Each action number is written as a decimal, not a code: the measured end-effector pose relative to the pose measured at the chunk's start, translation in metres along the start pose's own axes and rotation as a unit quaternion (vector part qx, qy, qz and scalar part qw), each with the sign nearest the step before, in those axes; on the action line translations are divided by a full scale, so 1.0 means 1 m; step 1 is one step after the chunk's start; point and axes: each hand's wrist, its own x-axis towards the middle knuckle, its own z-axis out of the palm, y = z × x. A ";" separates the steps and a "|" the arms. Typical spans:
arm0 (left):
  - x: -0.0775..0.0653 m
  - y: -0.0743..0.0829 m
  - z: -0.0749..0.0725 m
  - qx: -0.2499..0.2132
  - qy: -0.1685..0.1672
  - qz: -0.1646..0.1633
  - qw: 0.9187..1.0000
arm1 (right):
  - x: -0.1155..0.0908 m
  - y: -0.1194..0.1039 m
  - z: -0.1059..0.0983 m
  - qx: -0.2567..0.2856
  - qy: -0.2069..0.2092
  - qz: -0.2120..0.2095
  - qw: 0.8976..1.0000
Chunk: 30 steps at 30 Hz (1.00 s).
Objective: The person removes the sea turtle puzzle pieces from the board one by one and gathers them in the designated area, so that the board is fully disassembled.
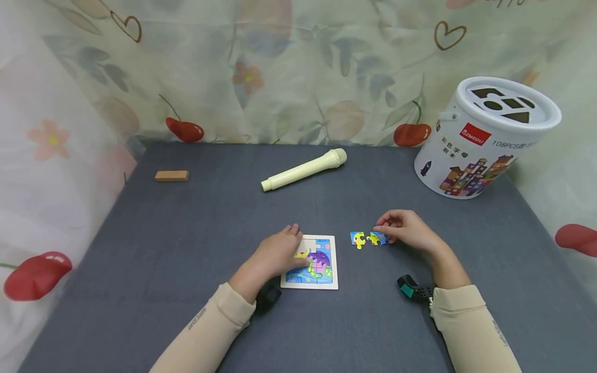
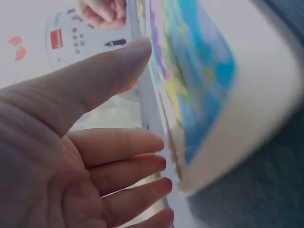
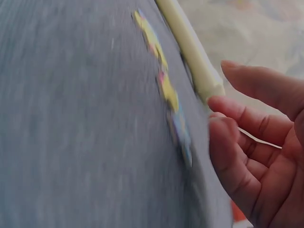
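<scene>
A square jigsaw board (image 1: 332, 286) with a pale frame lies in front of me, showing a purple, blue and yellow picture with a bare patch near its top. My left hand (image 1: 275, 252) is at its left side, thumb over the picture; in the left wrist view the fingers (image 2: 124, 145) extend loosely along the frame's edge. To the right of the board, two blue-and-yellow puzzle pieces lie side by side, the left piece (image 1: 357, 239) and the right piece (image 1: 375, 238). Loosely bent, the fingers of my right hand (image 1: 404, 228) hover close over the right piece, with nothing between them.
Behind the board lies a cream toy microphone (image 1: 303, 170). A small wooden block (image 1: 171, 176) is at the back left. At the back right stands a white bucket (image 1: 485, 137) with shaped holes in its lid. Patterned curtains (image 1: 289, 72) border the grey table (image 1: 186, 223).
</scene>
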 end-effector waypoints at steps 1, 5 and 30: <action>0.000 0.002 0.000 0.002 0.001 0.007 1.000 | 0.001 -0.004 0.002 -0.003 -0.004 -0.002 1.000; -0.001 0.010 0.000 0.014 0.009 0.054 0.998 | 0.007 -0.019 0.011 -0.016 -0.022 -0.015 1.000; -0.002 0.003 0.003 -0.016 0.006 0.097 0.995 | 0.038 -0.073 0.081 -0.104 -0.079 -0.105 0.986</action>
